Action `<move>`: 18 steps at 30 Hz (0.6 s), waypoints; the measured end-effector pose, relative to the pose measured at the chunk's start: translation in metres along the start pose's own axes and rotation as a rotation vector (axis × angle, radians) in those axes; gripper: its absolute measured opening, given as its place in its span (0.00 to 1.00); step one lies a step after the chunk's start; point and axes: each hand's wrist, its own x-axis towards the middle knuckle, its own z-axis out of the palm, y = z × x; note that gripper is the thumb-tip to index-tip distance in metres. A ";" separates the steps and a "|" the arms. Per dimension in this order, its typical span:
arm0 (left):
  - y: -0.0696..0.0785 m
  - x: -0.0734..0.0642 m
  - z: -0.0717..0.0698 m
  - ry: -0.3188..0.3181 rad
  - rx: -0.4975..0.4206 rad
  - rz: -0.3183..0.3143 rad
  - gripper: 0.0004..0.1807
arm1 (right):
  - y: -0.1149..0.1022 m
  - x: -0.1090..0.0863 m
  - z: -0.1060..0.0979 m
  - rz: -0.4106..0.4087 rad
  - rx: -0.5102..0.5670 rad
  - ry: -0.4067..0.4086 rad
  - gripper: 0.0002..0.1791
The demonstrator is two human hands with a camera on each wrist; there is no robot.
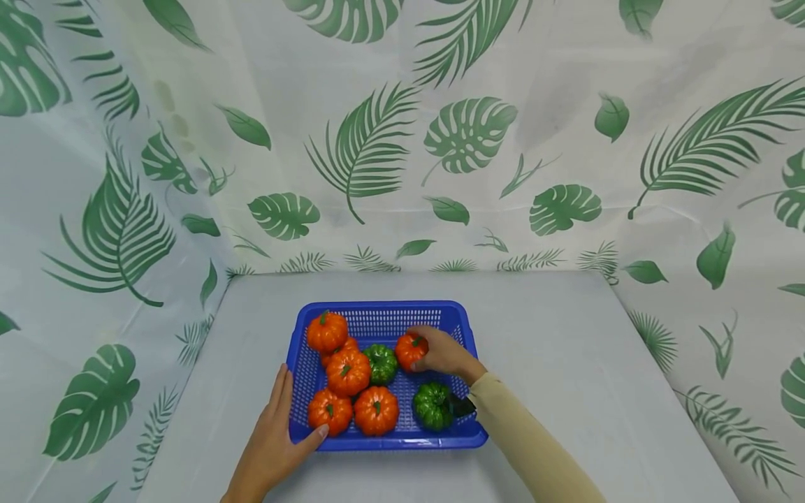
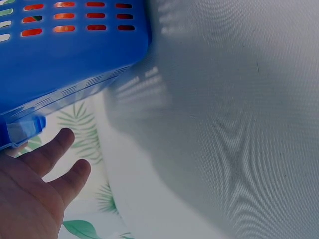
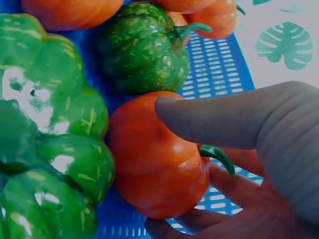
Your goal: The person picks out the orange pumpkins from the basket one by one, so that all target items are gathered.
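A blue plastic basket [image 1: 434, 442] holds several small toy pumpkins. In its right part my right hand [image 1: 445, 353] grips a red-orange pumpkin [image 1: 408, 353] with a green stem. The right wrist view shows the thumb on top of that pumpkin [image 3: 154, 159] and the other fingers underneath. A speckled green pumpkin [image 3: 144, 55] lies beside it. Nearer the front sits another green pumpkin [image 1: 432, 405]. My left hand [image 1: 270, 434] rests at the basket's front left corner, thumb over the rim and fingers extended along the left side. In the left wrist view, its fingers are straight and spread.
Orange pumpkins [image 1: 349, 372] are grouped in the basket's left half, one of them [image 1: 327, 331] raised against the back left corner. The basket stands on a white table [image 1: 553, 363]. Leaf-patterned white sheets [image 1: 377, 237] enclose the back and sides.
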 end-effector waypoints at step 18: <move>0.005 -0.001 -0.003 -0.006 0.009 -0.006 0.65 | 0.004 0.004 0.002 -0.046 -0.044 0.085 0.40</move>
